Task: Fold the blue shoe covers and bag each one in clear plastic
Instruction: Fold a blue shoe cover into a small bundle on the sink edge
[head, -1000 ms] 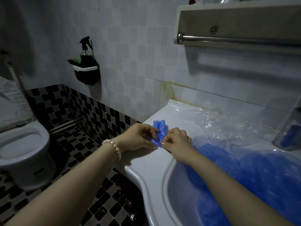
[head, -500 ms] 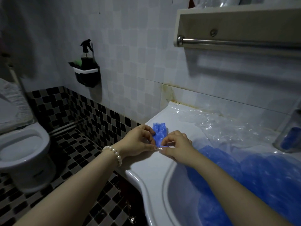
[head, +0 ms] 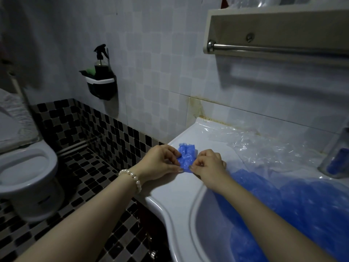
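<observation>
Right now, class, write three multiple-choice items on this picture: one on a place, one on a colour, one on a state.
1. Where does the spray bottle stand?
A. in the wall holder
B. on the toilet
C. in the sink

2. What colour is the shoe cover being folded?
A. green
B. blue
C. red

3. How is the left hand?
A. flat and open
B. pinching the shoe cover
C. out of sight

Answers: 1 A, the bottle sits in the black holder on the tiles. 2 B, it shows blue between both hands. 3 B, its fingers pinch the cover opposite the right hand.
</observation>
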Action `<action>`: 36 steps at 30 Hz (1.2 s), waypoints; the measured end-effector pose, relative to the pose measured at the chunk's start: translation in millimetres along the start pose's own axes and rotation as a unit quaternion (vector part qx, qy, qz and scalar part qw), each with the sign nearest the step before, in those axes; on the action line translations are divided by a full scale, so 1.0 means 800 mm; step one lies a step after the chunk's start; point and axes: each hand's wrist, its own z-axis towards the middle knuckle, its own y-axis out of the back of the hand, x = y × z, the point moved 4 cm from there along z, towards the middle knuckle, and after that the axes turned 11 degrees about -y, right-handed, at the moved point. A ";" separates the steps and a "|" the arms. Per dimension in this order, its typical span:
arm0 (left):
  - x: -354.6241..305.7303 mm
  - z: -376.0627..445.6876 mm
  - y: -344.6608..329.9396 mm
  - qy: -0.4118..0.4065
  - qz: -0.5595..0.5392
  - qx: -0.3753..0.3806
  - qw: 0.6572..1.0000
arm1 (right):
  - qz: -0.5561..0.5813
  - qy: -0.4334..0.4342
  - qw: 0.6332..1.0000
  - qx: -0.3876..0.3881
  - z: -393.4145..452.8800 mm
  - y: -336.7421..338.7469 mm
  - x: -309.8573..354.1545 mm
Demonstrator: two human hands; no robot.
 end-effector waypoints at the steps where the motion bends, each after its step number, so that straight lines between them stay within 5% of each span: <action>1: 0.000 0.000 0.000 -0.001 0.000 -0.001 1.000 | -0.012 0.002 1.000 -0.008 0.000 -0.001 0.000; 9: -0.003 0.000 0.000 -0.001 0.027 -0.012 1.000 | 0.131 0.096 0.985 -0.051 -0.005 -0.003 -0.015; 20: -0.001 0.000 -0.003 -0.031 0.049 -0.013 0.998 | -0.054 0.063 0.996 -0.038 0.006 -0.005 -0.006; 26: -0.002 0.000 -0.001 -0.012 0.038 -0.026 0.999 | 0.120 0.112 0.984 -0.070 -0.010 -0.006 -0.014; 36: -0.005 -0.006 0.004 -0.015 0.106 -0.042 0.993 | -0.070 0.059 0.994 -0.057 0.005 -0.009 -0.005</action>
